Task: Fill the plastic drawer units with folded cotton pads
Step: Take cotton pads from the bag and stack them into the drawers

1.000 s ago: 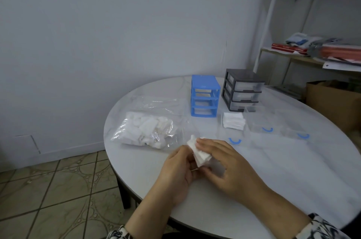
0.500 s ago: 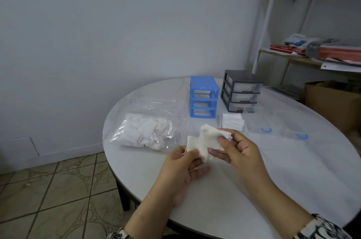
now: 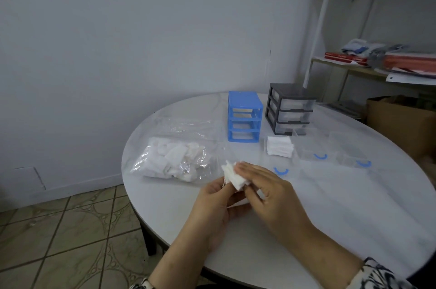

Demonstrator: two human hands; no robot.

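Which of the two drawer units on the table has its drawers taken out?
The blue drawer unit: its three slots are open and empty. The dark grey drawer unit beside it holds clear drawers in all three slots.

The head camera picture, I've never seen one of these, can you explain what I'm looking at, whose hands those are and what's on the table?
The camera sits on a person's head, looking down at their own two hands. The left hand and right hand hold one white cotton pad between them, folding it. On the round white table lie a clear bag of pads, a small stack of folded pads, a blue drawer frame with its drawers out, a grey drawer unit, and clear drawers with blue handles.
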